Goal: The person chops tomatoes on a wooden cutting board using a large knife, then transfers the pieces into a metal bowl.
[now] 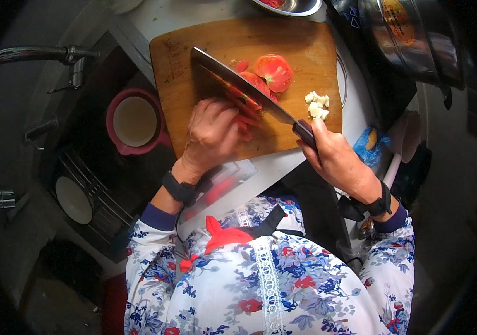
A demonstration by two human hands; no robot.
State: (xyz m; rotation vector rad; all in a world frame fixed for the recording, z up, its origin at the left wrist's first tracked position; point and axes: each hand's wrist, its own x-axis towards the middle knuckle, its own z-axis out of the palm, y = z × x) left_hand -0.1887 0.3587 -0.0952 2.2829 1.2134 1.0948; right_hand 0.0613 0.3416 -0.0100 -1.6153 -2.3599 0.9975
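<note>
My right hand (339,161) grips the dark handle of a kitchen knife (242,83), whose wide blade slants up and left over the wooden cutting board (305,42). My left hand (215,127), slightly blurred, is curled at cut tomato pieces (249,119) below the blade; whether its fingers hold any cannot be told. Beyond the blade lies a halved tomato (274,73), cut face up, with more red pieces against it, partly hidden by the knife. Peeled garlic cloves (317,105), some seemingly crushed, lie near the board's right edge.
A metal bowl (301,9) with red food stands beyond the board. At left are a sink with a pink-rimmed container (110,121), a faucet (45,54) and a dish rack (92,188). A steel pot (418,42) stands upper right, a blue plastic bag (370,144) beside my right hand.
</note>
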